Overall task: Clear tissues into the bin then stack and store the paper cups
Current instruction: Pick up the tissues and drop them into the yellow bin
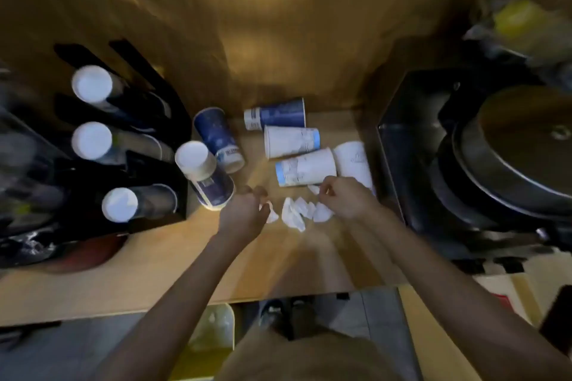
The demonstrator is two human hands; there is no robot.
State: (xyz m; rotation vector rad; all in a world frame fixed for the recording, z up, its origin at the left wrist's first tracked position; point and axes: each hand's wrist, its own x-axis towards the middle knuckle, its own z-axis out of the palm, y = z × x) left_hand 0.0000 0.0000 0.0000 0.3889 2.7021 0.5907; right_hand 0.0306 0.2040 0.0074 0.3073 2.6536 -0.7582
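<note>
While we look down from the head camera, our left hand hangs over the wooden table with its fingers curled, and a small white tissue scrap lies touching the fingertips; we cannot tell whether the grip has truly closed on it. Our right hand sits just right of that, thumb and forefinger pinched on another bit of tissue. Between the two hands lies a cluster of crumpled white tissues, bunched and creased, flat on the table.

Just beyond the hands lie the paper cups, all tipped on their sides. A white cup with a pale blue rim rests right above our right hand, nearly touching it, with a plain white cup beside it to the right. Behind them lie another white cup and a dark blue cup. To the left, a second dark blue cup lies at an angle, and a blue-and-white cup rests just beside our left hand.

At the far left a black cup holder carries several stacks of cups. A dark round appliance fills the right side. Below the table edge a yellowish bin stands on the floor.
</note>
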